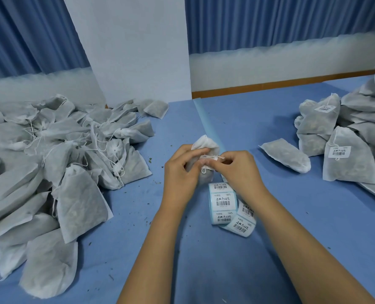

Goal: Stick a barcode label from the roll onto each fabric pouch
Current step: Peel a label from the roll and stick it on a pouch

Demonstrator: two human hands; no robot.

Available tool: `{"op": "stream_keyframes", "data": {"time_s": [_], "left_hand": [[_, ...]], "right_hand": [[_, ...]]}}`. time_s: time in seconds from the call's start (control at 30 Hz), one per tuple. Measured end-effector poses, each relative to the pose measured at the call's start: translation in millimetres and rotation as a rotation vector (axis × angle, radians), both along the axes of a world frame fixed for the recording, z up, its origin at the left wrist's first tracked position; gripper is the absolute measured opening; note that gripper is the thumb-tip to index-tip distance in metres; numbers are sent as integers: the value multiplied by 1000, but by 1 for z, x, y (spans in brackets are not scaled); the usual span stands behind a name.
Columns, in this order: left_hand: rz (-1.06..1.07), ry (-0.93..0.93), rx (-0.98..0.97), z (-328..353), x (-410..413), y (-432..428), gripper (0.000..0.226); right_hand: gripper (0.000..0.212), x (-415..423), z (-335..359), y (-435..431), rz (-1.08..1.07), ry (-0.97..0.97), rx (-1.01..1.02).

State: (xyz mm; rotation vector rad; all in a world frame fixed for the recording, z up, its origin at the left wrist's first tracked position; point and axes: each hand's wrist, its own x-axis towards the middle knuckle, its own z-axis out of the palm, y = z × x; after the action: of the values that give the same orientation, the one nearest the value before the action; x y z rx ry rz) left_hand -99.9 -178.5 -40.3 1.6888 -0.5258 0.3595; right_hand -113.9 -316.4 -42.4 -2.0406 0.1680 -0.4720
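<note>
Two hands meet over one soft, grey-white nonwoven pouch [202, 154] held above the blue table [270, 238]. The left hand [180, 172] wraps its fingers around the pouch; the right hand [237, 170] pinches what looks like a white label [210, 158] against it. Just below lie barcode labels [222, 201] on glossy backing. Unlabelled pouches [61, 163] are heaped left, labelled pouches [344, 148] right.

Small packing workroom: blue-covered worktable [270, 119], heaped unlabelled fabric pouches [50, 154], labelled pile [346, 137], barcode label roll [226, 205], blue curtains [270, 20].
</note>
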Motion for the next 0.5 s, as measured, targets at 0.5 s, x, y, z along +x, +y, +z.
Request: {"op": "stream_keyframes", "data": {"time_s": [0.5], "left_hand": [[-25, 99, -65, 7, 2, 5, 39]], "right_hand": [[18, 1, 4, -6, 193, -145, 407]]}}
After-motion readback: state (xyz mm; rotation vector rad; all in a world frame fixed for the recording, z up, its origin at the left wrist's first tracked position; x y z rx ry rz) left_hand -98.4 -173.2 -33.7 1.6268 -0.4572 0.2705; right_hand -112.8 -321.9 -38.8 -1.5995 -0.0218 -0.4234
